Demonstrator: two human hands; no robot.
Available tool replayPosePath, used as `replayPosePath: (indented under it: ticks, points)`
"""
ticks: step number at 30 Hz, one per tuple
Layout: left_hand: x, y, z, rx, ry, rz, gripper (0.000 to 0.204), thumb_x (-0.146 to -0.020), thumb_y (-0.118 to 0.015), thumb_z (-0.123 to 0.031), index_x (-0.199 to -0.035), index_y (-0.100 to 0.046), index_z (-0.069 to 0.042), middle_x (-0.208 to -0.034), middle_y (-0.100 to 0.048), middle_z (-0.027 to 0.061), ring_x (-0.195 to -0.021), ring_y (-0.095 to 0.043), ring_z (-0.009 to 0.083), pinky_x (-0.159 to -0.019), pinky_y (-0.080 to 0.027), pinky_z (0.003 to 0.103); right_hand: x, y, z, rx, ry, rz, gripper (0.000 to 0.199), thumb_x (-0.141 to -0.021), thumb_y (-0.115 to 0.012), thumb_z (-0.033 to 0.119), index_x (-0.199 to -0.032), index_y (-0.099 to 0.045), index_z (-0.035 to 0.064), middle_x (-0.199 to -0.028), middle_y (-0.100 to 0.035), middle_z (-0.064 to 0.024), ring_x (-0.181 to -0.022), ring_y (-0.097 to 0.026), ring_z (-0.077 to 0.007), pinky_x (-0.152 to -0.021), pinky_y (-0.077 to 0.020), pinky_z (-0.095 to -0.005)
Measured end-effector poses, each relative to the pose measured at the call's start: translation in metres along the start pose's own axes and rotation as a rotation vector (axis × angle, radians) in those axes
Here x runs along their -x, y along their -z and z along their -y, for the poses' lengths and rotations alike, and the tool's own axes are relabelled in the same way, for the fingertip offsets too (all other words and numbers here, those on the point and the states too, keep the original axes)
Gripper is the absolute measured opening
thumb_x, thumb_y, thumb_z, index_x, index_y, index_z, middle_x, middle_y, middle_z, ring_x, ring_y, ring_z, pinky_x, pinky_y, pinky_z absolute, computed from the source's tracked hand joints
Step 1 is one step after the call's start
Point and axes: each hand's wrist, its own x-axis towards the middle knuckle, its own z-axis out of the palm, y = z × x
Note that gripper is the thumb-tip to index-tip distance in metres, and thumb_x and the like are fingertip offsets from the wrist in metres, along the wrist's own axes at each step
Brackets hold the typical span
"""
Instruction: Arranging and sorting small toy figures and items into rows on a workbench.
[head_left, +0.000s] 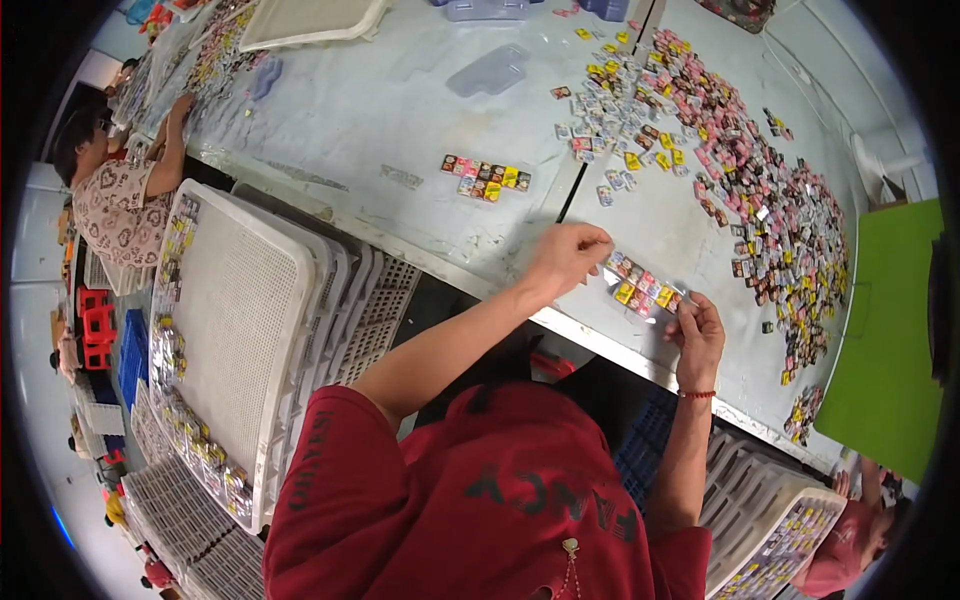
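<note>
At the table's near edge, a clear plastic tray [640, 284] carries several small square pieces in pink, yellow, brown and white. My right hand [700, 328] grips its right end between thumb and fingers. Above the tray's left end, my left hand [572, 258] is closed in a pinch; whatever lies between the fingertips is too small to make out. Farther left, a similar filled clear tray [487, 178] lies flat on the pale table [400, 130]. A big heap of loose small pieces [770, 210] spreads to the right, with a smaller cluster [610, 110] at its left.
Stacked white perforated crates [235, 330] stand left of me, the top one holding filled packs along its edge. Another crate stack [780, 540] is at lower right. A translucent blue tray [488, 70] lies farther back. A co-worker [120, 190] sits at the left.
</note>
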Motion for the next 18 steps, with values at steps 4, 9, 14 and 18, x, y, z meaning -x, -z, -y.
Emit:
replayPosePath:
  ticks: [4, 9, 14, 18]
  points:
    - [0.011, 0.059, -0.018, 0.181, -0.003, -0.067, 0.021, -0.090, -0.061, -0.017, -0.103, -0.063, -0.001, -0.077, -0.059, 0.0014, -0.065, -0.055, 0.0074, -0.054, -0.045, 0.022, -0.018, -0.063, 0.024, -0.064, -0.010, 0.144, 0.024, -0.092, -0.060, 0.008, -0.114, -0.055, 0.0026, -0.081, -0.059, -0.0023, -0.061, -0.055, -0.0088, -0.053, -0.0471, -0.0236]
    - [0.013, 0.150, -0.030, 0.191, -0.179, -0.264, 0.018, -0.087, -0.064, -0.016, -0.095, -0.066, 0.000, -0.070, -0.058, -0.0006, -0.058, -0.052, 0.0050, -0.049, -0.041, 0.021, -0.047, -0.167, 0.034, -0.052, 0.042, 0.336, 0.027, -0.091, -0.060, 0.009, -0.115, -0.054, 0.0001, -0.082, -0.061, -0.0042, -0.062, -0.058, -0.0110, -0.054, -0.0499, -0.0257]
    - [0.004, 0.193, -0.018, -0.129, -0.096, -0.568, 0.021, -0.084, -0.065, -0.018, -0.092, -0.069, 0.001, -0.069, -0.062, 0.0011, -0.055, -0.051, 0.0050, -0.050, -0.041, 0.021, -0.068, -0.226, 0.023, 0.203, 0.124, 0.343, 0.025, -0.089, -0.063, 0.011, -0.111, -0.056, 0.0008, -0.078, -0.061, -0.0027, -0.054, -0.056, -0.0083, -0.044, -0.0437, -0.0222]
    - [0.000, 0.198, -0.001, -0.259, -0.118, -0.607, 0.024, -0.086, -0.064, -0.019, -0.098, -0.068, 0.001, -0.069, -0.060, -0.0032, -0.054, -0.046, 0.0035, -0.047, -0.035, 0.021, -0.071, -0.235, 0.019, 0.398, 0.174, 0.291, 0.028, -0.087, -0.065, 0.013, -0.112, -0.058, 0.0008, -0.078, -0.062, -0.0028, -0.053, -0.054, -0.0074, -0.044, -0.0423, -0.0223]
